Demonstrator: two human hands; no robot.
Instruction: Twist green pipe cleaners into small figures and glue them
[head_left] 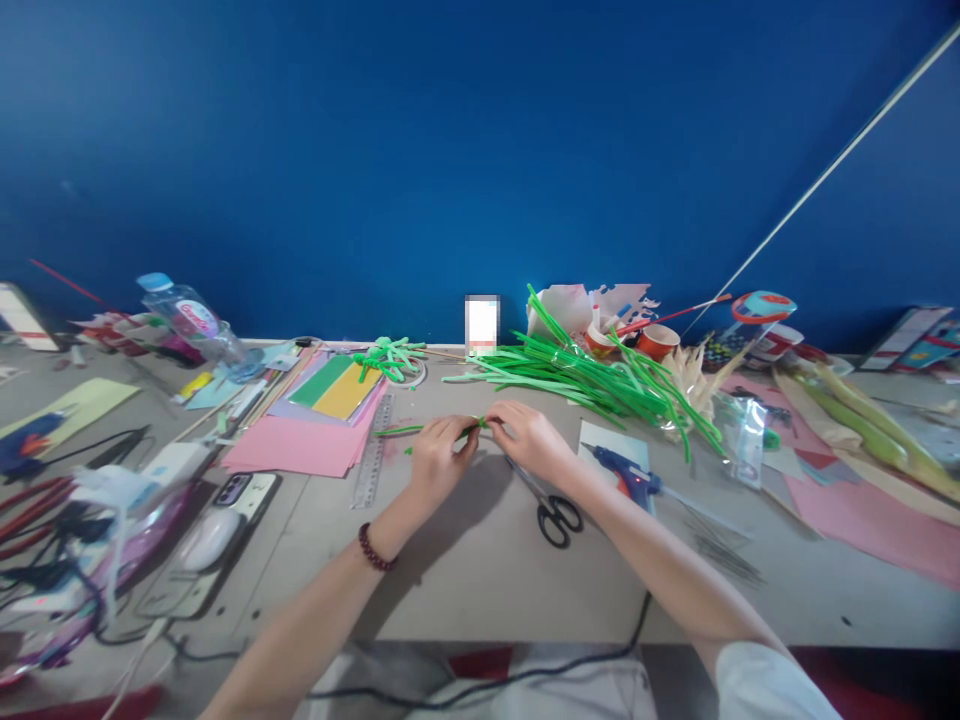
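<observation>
Between my two hands, above the middle of the table, is a green pipe cleaner (399, 431). My left hand (442, 452) pinches it, and one end sticks out to the left past the fingers. The fingertips of my right hand (525, 436) close on its other end, close to the left fingertips. My fingers hide most of the held part. Black-handled scissors (556, 518) lie under and beside my right wrist, blades pointing toward the hands. A clear ruler (373, 455) lies left of my left hand.
A heap of green pipe cleaners (585, 380) lies behind my right hand. A blue glue gun (634, 476) rests right of the scissors. Pink paper sheets (300, 440), a phone (210, 545) and a plastic bottle (191, 315) are on the left. A black cable (480, 688) crosses below the table's front edge.
</observation>
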